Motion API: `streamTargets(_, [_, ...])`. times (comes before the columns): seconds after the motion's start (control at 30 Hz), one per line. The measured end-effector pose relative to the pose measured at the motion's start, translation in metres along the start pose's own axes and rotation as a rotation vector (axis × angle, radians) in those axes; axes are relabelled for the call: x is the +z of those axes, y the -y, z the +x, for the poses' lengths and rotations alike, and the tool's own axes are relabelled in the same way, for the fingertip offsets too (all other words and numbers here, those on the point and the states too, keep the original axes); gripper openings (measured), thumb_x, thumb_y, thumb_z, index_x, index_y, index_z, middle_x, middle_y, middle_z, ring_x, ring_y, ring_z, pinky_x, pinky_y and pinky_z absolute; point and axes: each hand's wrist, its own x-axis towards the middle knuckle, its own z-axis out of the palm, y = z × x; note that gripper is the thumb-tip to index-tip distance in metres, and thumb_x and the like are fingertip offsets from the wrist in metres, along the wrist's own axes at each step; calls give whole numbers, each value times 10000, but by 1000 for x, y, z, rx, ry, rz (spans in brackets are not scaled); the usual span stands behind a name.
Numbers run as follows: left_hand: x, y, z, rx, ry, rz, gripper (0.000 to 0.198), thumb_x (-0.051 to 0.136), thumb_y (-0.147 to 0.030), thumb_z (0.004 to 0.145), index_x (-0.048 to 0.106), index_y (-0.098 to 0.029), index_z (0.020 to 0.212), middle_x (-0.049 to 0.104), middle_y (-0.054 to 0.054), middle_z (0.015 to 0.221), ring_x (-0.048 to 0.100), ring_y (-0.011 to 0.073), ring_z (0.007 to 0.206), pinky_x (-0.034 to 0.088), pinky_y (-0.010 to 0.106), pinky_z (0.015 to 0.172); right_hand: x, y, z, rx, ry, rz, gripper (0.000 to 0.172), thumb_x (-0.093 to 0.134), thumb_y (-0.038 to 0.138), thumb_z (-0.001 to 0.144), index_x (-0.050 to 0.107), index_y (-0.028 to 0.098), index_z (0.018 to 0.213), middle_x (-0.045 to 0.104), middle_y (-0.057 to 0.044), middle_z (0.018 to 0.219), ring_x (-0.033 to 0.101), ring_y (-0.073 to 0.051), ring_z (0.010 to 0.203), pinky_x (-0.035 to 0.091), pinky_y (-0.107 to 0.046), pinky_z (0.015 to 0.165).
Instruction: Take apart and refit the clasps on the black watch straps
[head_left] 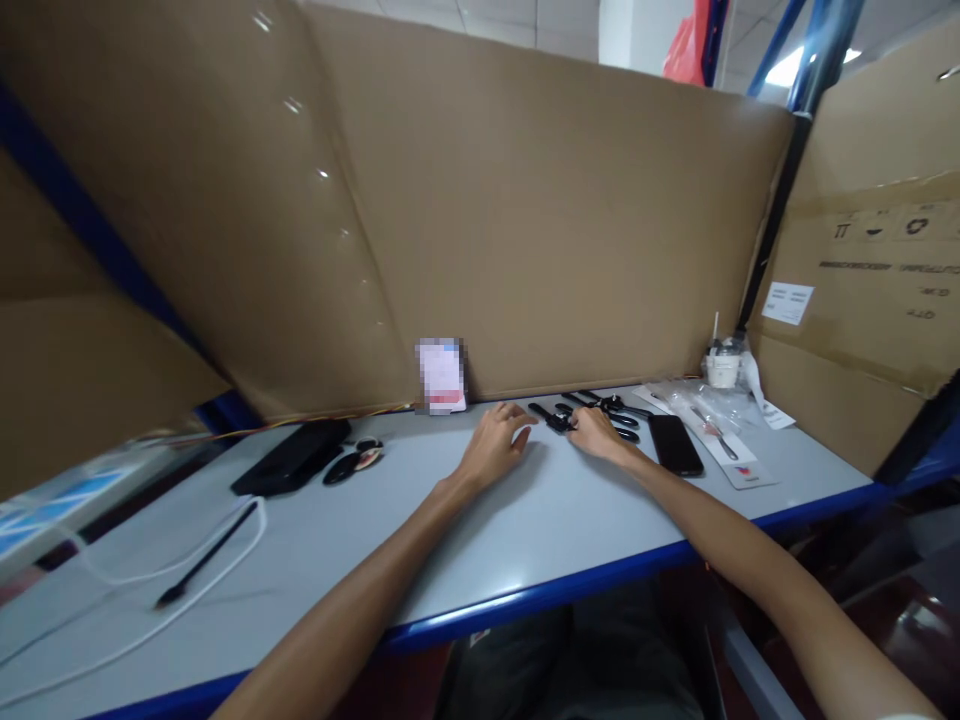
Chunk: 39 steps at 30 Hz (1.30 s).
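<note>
My left hand rests on the grey tabletop, fingers stretched toward a black smartwatch and holding nothing. Beside it, my right hand is curled with its fingertips on the watch's case and strap. Several more black watch straps lie just behind that hand. A black phone lies flat to its right.
Cardboard walls enclose the back and right. A black box and a dark oval item sit at left, with a white cable and black stylus. Clear plastic bags and a small white container sit at right.
</note>
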Motion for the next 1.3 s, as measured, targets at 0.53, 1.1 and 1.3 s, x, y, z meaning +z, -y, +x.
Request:
streamTargets(0.53, [-3, -8, 1, -35, 156, 1, 560, 466, 38, 727, 703, -195, 1178, 694, 69, 926, 599, 237, 971, 467, 345, 881, -103, -93, -5, 458, 89, -357, 351, 736, 251, 823, 755, 104, 1142, 707, -228, 1213, 680, -314, 1114, 493, -300, 797])
streamTargets(1.1, [1, -12, 1, -24, 142, -50, 282, 519, -94, 882, 758, -183, 1003, 707, 103, 938, 604, 245, 967, 466, 372, 896, -56, -124, 29, 272, 50, -39, 228, 725, 358, 745, 674, 145, 682, 560, 4, 610, 518, -130, 626, 285, -229, 522])
streamTargets(1.3, [1, -14, 1, -23, 153, -21, 304, 498, -85, 878, 752, -183, 1014, 717, 96, 934, 619, 228, 950, 479, 358, 882, -56, -119, 32, 312, -7, 124, 193, 673, 279, 723, 613, 154, 589, 530, 17, 562, 512, -129, 614, 297, -221, 513])
